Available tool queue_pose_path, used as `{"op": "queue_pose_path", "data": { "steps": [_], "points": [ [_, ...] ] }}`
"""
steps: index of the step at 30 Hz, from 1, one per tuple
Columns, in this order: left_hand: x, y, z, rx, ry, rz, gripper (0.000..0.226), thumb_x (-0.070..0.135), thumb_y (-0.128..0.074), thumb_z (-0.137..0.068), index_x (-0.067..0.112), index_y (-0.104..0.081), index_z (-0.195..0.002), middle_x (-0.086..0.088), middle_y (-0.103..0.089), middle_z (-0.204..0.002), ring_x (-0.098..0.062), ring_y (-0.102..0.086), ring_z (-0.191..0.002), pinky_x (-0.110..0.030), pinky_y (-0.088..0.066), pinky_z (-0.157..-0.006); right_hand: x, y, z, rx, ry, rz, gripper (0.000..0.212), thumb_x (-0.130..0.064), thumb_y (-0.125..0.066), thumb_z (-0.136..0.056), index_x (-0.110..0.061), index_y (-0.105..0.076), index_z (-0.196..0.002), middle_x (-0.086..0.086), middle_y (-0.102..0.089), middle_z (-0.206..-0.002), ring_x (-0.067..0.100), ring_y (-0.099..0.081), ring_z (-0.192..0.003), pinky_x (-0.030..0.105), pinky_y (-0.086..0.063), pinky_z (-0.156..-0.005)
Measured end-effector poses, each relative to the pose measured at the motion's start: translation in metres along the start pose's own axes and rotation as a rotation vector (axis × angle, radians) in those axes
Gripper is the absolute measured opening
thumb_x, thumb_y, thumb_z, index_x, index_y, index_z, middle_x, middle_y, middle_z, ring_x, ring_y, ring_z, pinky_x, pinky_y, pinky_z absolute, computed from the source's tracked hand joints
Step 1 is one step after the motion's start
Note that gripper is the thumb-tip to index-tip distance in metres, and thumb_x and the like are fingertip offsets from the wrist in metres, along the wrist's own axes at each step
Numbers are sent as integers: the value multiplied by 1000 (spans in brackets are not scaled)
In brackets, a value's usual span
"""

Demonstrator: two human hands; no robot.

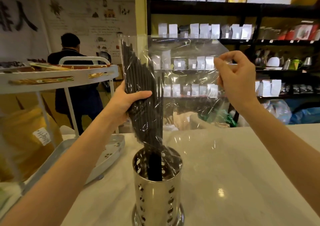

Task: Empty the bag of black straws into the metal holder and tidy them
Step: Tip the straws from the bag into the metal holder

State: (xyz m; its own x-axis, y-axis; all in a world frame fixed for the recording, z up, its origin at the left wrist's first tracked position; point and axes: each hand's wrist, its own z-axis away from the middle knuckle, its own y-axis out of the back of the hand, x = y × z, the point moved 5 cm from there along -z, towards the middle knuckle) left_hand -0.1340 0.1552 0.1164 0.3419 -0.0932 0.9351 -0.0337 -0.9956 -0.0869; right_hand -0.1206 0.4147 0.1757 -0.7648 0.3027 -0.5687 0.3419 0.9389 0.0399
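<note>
Closest in, the metal holder [157,182] stands upright on the pale counter [242,173], a shiny perforated cylinder on a wider foot, below and between the two raised hands. Some black straws [154,167] already stand inside it, their lower ends down in the cup.

Above it the clear plastic bag [187,80] is held up, its lower end dipping into the holder's mouth. The left hand [128,101] is wrapped around the bundle of straws through the plastic, thumb across the front, fingers behind, gripping firmly about midway up the bundle. The straws fan out above that hand, leaning away to the left, while their lower ends funnel down toward the holder.

The right hand [237,77] is up at about the same height, well apart from the left, with its fingertips pinched on the loose edge of the bag, stretching the film out flat to the right. That stretched part of the bag looks empty; the shelves behind show straight through it.

Beyond the left forearm sits a white cart [57,77] with trays, and farther off a person [74,73] in dark clothes stands turned away. Behind the right hand run dark shelves [259,42] stocked with pale pouches and kettles.
</note>
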Motion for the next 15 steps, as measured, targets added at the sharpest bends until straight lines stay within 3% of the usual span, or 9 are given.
{"op": "queue_pose_path", "data": {
  "steps": [5, 10, 15],
  "points": [
    [5, -2, 14, -1, -52, -20, 43, -1, -68, -70, 21, -51, -102, -2, -63, -96, -17, -67, -84, -24, -58, -61, -1, 2, 10, -37, -51, -97, 16, -16, -56, -90, -24, -51, -78, -13, -52, -41, 3, -46, -35, 13, -38, -37],
    [9, -10, 30, -47, -100, -59, 60, 3, -71, -62, 19, -47, -115, -1, -63, -99, -12, -69, -82, -27, -59, -68, 9, 0, 7, -209, -328, -219, 8, -16, -66, -83, -18, -63, -75, -7, -58, -43, 5, -46, -32, 14, -33, -32],
    [12, -13, 42, -47, -117, -132, 68, 16, -75, -51, 24, -49, -114, -1, -64, -103, -22, -65, -97, -41, -53, -83, 14, -6, 10, -408, -401, -213, 11, -12, -65, -83, -17, -70, -91, -6, -64, -53, 8, -49, -38, 15, -40, -35]
  ]
}}
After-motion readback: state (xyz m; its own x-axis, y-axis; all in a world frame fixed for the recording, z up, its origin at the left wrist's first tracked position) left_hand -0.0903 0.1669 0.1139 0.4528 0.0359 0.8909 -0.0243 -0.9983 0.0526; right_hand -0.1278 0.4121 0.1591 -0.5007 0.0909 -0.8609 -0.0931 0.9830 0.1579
